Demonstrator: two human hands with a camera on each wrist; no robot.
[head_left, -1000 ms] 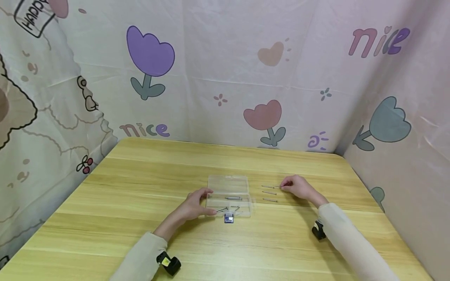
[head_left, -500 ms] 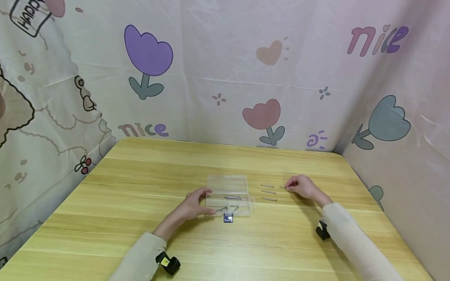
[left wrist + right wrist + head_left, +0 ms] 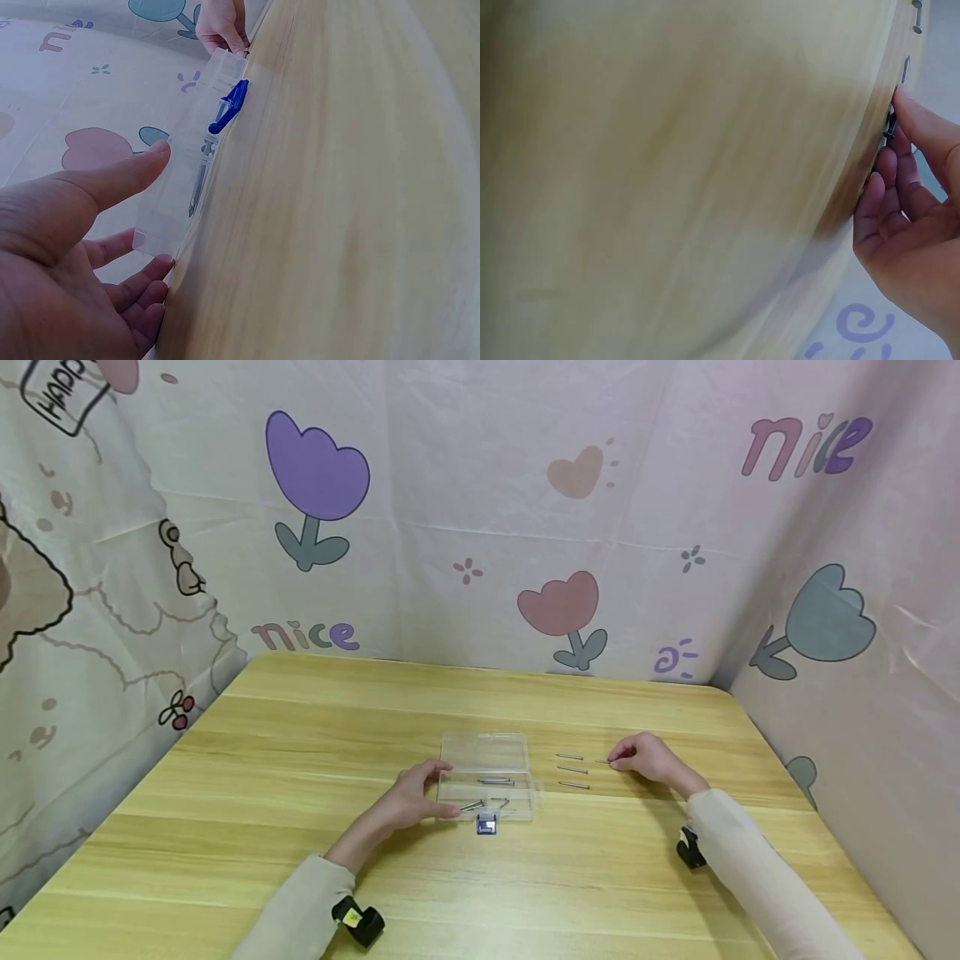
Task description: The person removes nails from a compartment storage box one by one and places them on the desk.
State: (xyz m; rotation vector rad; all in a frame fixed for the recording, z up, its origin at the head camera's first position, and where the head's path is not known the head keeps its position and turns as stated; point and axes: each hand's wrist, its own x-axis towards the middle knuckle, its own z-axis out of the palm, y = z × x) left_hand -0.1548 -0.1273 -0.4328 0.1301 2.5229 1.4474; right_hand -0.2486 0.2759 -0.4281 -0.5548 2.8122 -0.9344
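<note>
A clear plastic box (image 3: 447, 795) lies with its lid laid back on the table, several nails (image 3: 497, 782) inside it. My left hand (image 3: 411, 798) spans its left end, thumb at the front corner and a finger at the back, gripping it. In the left wrist view the thumb lies along the box wall (image 3: 161, 214), beside a blue latch (image 3: 231, 107). To the right, my right hand (image 3: 647, 758) pinches a nail (image 3: 603, 762) low over the table. Its point sticks out beyond the thumb in the right wrist view, where the nail (image 3: 906, 69) shows its head below.
Three nails lie in a column between the box and my right hand: a rear nail (image 3: 570, 757), a middle nail (image 3: 573, 769) and a front nail (image 3: 574, 785). A printed cloth (image 3: 450, 485) hangs behind the wooden table (image 3: 360, 710).
My right hand has moved slightly right with the pinched nail, away from the rear nail, then stayed nearly still. The left hand keeps its place on the box.
</note>
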